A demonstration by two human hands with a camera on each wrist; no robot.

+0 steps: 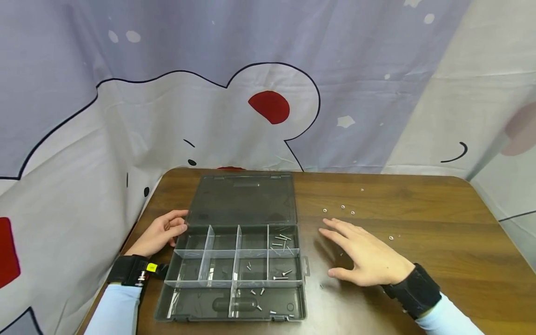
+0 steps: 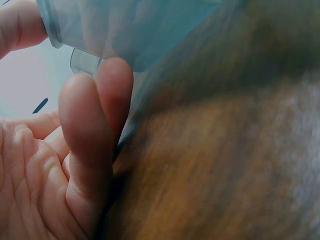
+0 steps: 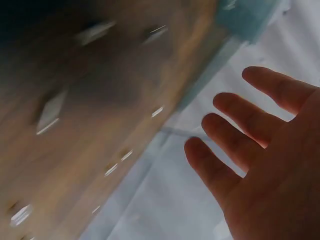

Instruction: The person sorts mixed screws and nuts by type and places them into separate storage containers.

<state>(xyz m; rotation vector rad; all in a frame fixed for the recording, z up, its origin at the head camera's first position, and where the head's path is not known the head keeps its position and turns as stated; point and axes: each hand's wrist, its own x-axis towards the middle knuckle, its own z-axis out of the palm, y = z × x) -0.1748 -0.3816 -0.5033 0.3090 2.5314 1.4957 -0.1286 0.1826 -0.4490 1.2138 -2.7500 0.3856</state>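
Note:
A grey clear plastic compartment box (image 1: 192, 298) lies on the table with its lid (image 1: 243, 200) folded back flat. My left hand (image 1: 159, 231) holds the box's left side near the hinge; in the left wrist view, curled fingertips (image 2: 82, 100) meet the clear wall (image 2: 140, 35). Screws (image 1: 281, 242) lie in the back right compartment, with more screws (image 1: 281, 275) in the one before it. My right hand (image 1: 370, 256) hovers above the table right of the box, fingers spread, holding nothing. Several small nuts (image 1: 343, 206) lie beyond its fingertips, blurred in the right wrist view.
Another nut (image 1: 391, 237) sits farther right, behind the right hand. A tiny metal piece (image 1: 321, 286) lies between box and hand. The wooden table (image 1: 435, 209) ends at a printed curtain (image 1: 356, 83) behind it. The box's latch (image 1: 306, 266) sticks out on its right.

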